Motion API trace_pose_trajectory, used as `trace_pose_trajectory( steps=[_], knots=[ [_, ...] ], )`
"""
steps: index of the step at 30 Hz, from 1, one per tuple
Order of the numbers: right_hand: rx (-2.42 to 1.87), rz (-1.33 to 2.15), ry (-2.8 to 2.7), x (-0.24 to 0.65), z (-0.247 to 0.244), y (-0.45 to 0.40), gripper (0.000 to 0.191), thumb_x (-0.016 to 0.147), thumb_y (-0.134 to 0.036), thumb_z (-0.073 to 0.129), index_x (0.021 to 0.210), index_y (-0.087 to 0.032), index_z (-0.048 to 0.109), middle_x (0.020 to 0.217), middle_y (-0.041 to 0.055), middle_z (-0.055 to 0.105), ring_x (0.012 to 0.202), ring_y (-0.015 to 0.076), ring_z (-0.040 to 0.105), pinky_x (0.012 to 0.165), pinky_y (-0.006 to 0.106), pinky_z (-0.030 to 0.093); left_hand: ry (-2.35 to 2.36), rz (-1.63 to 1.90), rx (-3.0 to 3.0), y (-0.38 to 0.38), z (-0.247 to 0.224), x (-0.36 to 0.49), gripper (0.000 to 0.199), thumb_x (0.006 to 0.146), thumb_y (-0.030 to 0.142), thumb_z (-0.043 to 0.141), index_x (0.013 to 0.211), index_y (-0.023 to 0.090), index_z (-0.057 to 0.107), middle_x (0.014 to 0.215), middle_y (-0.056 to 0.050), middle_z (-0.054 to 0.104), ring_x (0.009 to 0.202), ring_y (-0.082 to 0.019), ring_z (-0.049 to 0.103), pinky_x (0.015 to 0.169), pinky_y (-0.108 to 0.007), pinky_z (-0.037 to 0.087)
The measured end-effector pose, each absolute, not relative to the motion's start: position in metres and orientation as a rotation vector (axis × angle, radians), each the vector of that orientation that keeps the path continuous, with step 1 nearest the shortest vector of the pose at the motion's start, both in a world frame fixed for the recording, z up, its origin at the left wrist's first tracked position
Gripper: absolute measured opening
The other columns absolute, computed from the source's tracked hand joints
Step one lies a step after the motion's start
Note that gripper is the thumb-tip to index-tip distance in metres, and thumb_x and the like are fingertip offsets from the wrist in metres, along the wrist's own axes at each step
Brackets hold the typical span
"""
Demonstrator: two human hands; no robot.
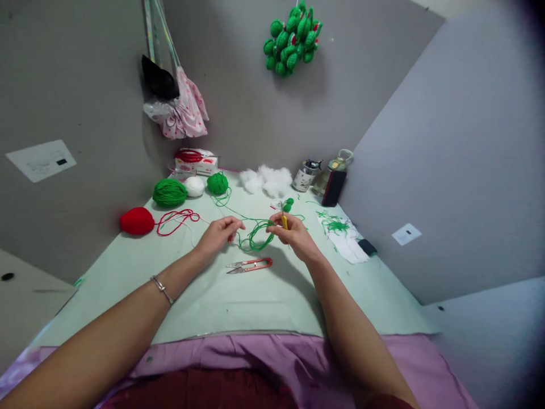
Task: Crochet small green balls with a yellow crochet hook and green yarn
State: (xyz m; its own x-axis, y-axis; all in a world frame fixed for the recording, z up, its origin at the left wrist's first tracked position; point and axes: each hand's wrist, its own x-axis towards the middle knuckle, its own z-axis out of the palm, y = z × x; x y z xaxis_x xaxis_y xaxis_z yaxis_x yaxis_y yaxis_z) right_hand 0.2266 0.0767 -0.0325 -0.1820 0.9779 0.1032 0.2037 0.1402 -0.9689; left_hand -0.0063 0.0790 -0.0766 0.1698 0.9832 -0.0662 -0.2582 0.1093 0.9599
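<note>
My right hand (pixel 293 234) is closed around a crochet hook (pixel 284 221) with a yellow handle, its thin metal end pointing up. Loose loops of green yarn (pixel 258 238) hang at its fingertips. To the left, my left hand (pixel 219 236) has its fingers curled in beside the loops; what lies between them, if anything, is too small to make out. A strand runs back to a small green yarn ball (pixel 217 183). Thread snips (pixel 249 265) with an orange-red handle lie on the table below the hands. Small green crocheted pieces (pixel 288 205) sit just beyond my right hand.
A red yarn ball (pixel 137 220), a large green one (pixel 169 193) and a white one (pixel 195 186) stand at left. White stuffing (pixel 266 180), a can (pixel 304 177) and a dark phone-like slab (pixel 334 188) are behind. Green scraps (pixel 336 226) lie on white paper (pixel 351 249).
</note>
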Motion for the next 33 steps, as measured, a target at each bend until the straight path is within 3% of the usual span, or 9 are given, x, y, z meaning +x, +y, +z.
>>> trace_pose_trajectory(
  steps=[5, 7, 10, 13, 17, 21, 25, 28, 33],
  knots=[
    [-1.348, 0.673, -1.428, 0.249, -0.043, 0.094, 0.015, 0.071, -0.027, 0.074, 0.083, -0.023, 0.066, 0.091, 0.0034, 0.068, 0.081, 0.0195, 0.052, 0.075, 0.032, 0.041, 0.851, 1.413, 0.764, 0.095, -0.060, -0.050, 0.034, 0.101, 0.035, 0.068, 0.130, 0.017, 0.066, 0.126, -0.011, 0.069, 0.102, -0.024, 0.071, 0.086, -0.044, 0.063],
    [-1.386, 0.568, -1.369, 0.260, -0.044, 0.099, 0.012, 0.073, -0.024, 0.072, 0.084, -0.023, 0.066, 0.094, 0.0045, 0.069, 0.085, 0.0215, 0.054, 0.079, 0.034, 0.042, 0.807, 1.538, 0.651, 0.100, -0.052, -0.066, 0.017, 0.105, 0.030, 0.062, 0.102, 0.015, 0.069, 0.083, 0.000, 0.068, 0.063, -0.010, 0.063, 0.058, -0.022, 0.054],
    [-1.422, 0.529, -1.302, 0.274, -0.047, 0.108, 0.010, 0.078, -0.025, 0.074, 0.080, -0.022, 0.064, 0.088, 0.0033, 0.068, 0.085, 0.0218, 0.056, 0.081, 0.034, 0.046, 0.741, 1.651, 0.515, 0.100, -0.043, -0.082, 0.034, 0.108, 0.019, 0.050, 0.077, 0.017, 0.062, 0.047, 0.010, 0.037, 0.037, -0.004, 0.035, 0.040, -0.015, 0.032],
    [-1.461, 0.603, -1.230, 0.287, -0.050, 0.116, 0.014, 0.086, -0.028, 0.077, 0.087, -0.018, 0.068, 0.090, 0.0023, 0.069, 0.087, 0.0197, 0.063, 0.083, 0.035, 0.053, 0.701, 1.701, 0.422, 0.096, -0.035, -0.089, 0.039, 0.109, 0.016, 0.045, 0.073, 0.018, 0.061, 0.042, 0.009, 0.034, 0.033, -0.005, 0.033, 0.038, -0.016, 0.029],
    [-1.509, 0.780, -1.119, 0.305, -0.054, 0.124, 0.034, 0.100, -0.039, 0.068, 0.126, -0.017, 0.065, 0.126, 0.0091, 0.069, 0.106, 0.0228, 0.070, 0.090, 0.044, 0.062, 0.658, 1.759, 0.336, 0.090, -0.026, -0.099, 0.045, 0.111, 0.016, 0.036, 0.071, 0.020, 0.059, 0.039, 0.008, 0.035, 0.031, -0.006, 0.033, 0.036, -0.016, 0.029],
    [-1.495, 0.912, -1.070, 0.312, -0.055, 0.125, 0.040, 0.100, -0.039, 0.067, 0.134, -0.018, 0.062, 0.135, 0.0109, 0.066, 0.115, 0.0258, 0.069, 0.096, 0.048, 0.062, 0.618, 1.768, 0.305, 0.086, -0.019, -0.104, 0.044, 0.111, 0.017, 0.036, 0.073, 0.021, 0.059, 0.039, 0.008, 0.035, 0.032, -0.007, 0.033, 0.035, -0.017, 0.030],
    [-1.415, 0.979, -1.145, 0.292, -0.055, 0.119, 0.033, 0.099, -0.040, 0.068, 0.122, -0.016, 0.066, 0.116, 0.0074, 0.071, 0.091, 0.0182, 0.071, 0.078, 0.036, 0.063, 0.574, 1.674, 0.354, 0.080, -0.015, -0.089, 0.045, 0.111, 0.015, 0.032, 0.075, 0.020, 0.059, 0.038, 0.008, 0.033, 0.032, -0.007, 0.032, 0.035, -0.017, 0.030],
    [-1.333, 0.935, -1.239, 0.272, -0.052, 0.111, 0.034, 0.087, -0.043, 0.077, 0.108, -0.016, 0.074, 0.099, 0.0062, 0.076, 0.052, 0.0067, 0.044, 0.049, 0.024, 0.041, 0.549, 1.536, 0.433, 0.071, -0.013, -0.070, 0.045, 0.111, 0.013, 0.031, 0.079, 0.016, 0.063, 0.041, 0.009, 0.035, 0.034, -0.006, 0.034, 0.036, -0.015, 0.030],
    [-1.316, 0.675, -1.276, 0.264, -0.044, 0.105, 0.037, 0.084, -0.053, 0.070, 0.095, -0.018, 0.074, 0.074, 0.0011, 0.071, 0.053, 0.0103, 0.039, 0.051, 0.028, 0.032, 0.565, 1.282, 0.577, 0.054, -0.016, -0.043, 0.027, 0.104, 0.016, 0.054, 0.082, 0.012, 0.069, 0.041, 0.008, 0.036, 0.036, -0.008, 0.038, 0.037, -0.015, 0.032]
  ],
)
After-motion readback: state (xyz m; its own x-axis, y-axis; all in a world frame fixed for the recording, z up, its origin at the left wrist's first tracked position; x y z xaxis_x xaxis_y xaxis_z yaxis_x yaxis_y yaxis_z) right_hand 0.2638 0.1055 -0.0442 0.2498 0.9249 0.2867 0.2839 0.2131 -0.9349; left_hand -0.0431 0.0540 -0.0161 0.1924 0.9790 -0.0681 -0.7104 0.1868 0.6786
